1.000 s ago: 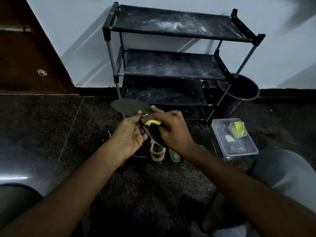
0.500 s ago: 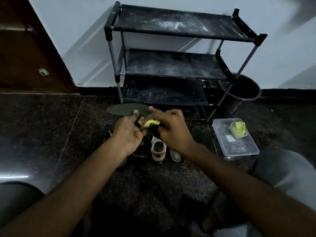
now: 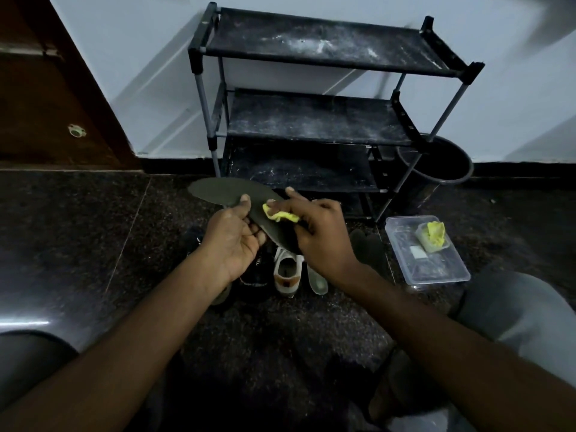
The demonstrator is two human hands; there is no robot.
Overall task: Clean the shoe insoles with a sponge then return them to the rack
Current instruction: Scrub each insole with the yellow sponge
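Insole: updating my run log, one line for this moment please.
step: wiping | left hand: holds insole | right hand: presses sponge on insole

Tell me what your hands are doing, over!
Left hand grips insole. Right hand pinches yellow sponge on it. Shoes on floor before rack.

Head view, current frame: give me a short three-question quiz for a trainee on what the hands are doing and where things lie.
1. True or false: the left hand holds the dark insole.
2. What does the right hand hold against the insole? A) a brush B) the yellow sponge C) a shoe
3. Fill in: the clear container lies on the floor on the ____ side of the rack.
Key: 1 true; 2 B; 3 right.
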